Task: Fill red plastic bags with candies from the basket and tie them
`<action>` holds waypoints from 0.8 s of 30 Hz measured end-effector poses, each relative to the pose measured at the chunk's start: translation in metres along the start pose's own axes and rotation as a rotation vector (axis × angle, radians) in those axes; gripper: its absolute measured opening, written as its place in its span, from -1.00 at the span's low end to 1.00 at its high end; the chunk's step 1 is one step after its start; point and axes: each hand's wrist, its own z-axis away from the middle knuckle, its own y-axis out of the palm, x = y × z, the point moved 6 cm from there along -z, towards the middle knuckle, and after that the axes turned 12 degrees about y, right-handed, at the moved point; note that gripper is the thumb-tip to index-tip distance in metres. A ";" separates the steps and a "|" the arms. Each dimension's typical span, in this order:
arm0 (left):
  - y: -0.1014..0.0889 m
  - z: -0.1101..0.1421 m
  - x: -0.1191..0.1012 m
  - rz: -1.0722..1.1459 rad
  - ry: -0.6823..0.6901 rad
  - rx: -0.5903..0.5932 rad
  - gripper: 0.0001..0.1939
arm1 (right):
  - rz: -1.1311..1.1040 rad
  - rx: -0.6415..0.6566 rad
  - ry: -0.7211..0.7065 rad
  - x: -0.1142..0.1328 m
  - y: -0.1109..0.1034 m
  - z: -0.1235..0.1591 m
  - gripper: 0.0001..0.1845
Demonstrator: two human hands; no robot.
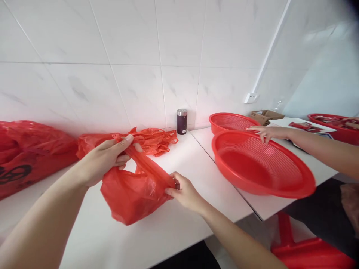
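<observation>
A red plastic bag (134,192) is stretched between my two hands above the white table (92,239). My left hand (108,158) is closed on its upper part, thumb on top. At the bag's right side, my right hand (185,190) pinches the plastic between thumb and fingers. Whether anything lies inside the bag, I cannot tell. Behind my left hand, a loose pile of red plastic bags (157,140) lies against the wall.
A large red bundle with black print (33,157) lies left. A dark cup (182,122) stands by the wall. At right, another person's hand (265,132) touches a tilted red basket (246,164); a second red basket (232,121) is behind. A red stool (314,252) stands below.
</observation>
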 end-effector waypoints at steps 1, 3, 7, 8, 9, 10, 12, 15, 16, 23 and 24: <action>-0.006 0.000 0.004 0.020 -0.003 -0.034 -0.59 | -0.063 -0.001 -0.020 0.001 -0.003 -0.002 -0.81; -0.020 -0.001 0.013 0.079 -0.010 -0.114 -0.63 | -0.122 0.008 -0.025 0.002 -0.010 -0.004 -0.77; -0.032 -0.001 0.025 0.147 -0.012 -0.162 -0.66 | -0.021 -0.003 0.047 -0.009 -0.035 -0.010 -0.77; -0.029 -0.001 0.025 0.146 -0.005 -0.145 -0.66 | 0.009 -0.030 0.053 -0.011 -0.044 -0.012 -0.79; -0.025 -0.001 0.023 0.138 0.007 -0.121 -0.65 | 0.032 -0.070 0.052 -0.010 -0.054 -0.016 -0.81; -0.019 -0.002 0.019 0.123 0.019 -0.085 -0.64 | 0.049 -0.117 0.042 -0.005 -0.063 -0.019 -0.83; -0.002 -0.004 0.010 0.076 0.046 0.017 -0.61 | 0.072 -0.192 -0.005 0.017 -0.076 -0.023 -0.86; 0.026 -0.011 -0.005 -0.010 0.070 0.187 -0.57 | 0.080 -0.155 -0.147 0.077 -0.070 -0.026 -0.75; 0.034 -0.014 -0.008 -0.020 0.073 0.223 -0.56 | 0.082 -0.091 -0.217 0.099 -0.062 -0.026 -0.69; 0.039 -0.027 -0.007 0.140 0.045 0.168 -0.58 | 0.146 -0.069 -0.621 0.173 -0.025 -0.002 -0.86; 0.036 -0.027 -0.006 0.180 0.045 0.143 -0.59 | 0.174 -0.121 -0.647 0.172 -0.026 0.005 -0.87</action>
